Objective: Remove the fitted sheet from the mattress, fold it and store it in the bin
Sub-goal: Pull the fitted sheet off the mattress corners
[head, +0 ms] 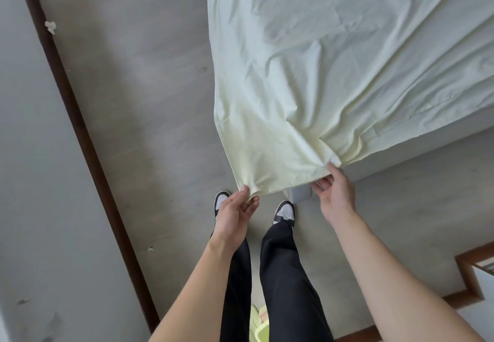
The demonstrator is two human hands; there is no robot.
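The pale yellow-green fitted sheet (pixel 307 87) lies wrinkled over the mattress (pixel 417 154) and its near corner is pulled off, hanging out over the floor. My left hand (pixel 235 216) pinches the sheet's lowest corner between thumb and fingers. My right hand (pixel 334 192) grips the sheet's edge further right, beside the mattress corner. A light green bin (pixel 258 323) shows partly between and behind my legs at the bottom edge.
Grey floor (pixel 149 101) runs left of the bed to a wall (pixel 26 181) with a dark brown skirting board (pixel 80 133). My feet in black-and-white shoes stand by the bed's corner. A brown-framed wall corner (pixel 473 275) sits at the lower right.
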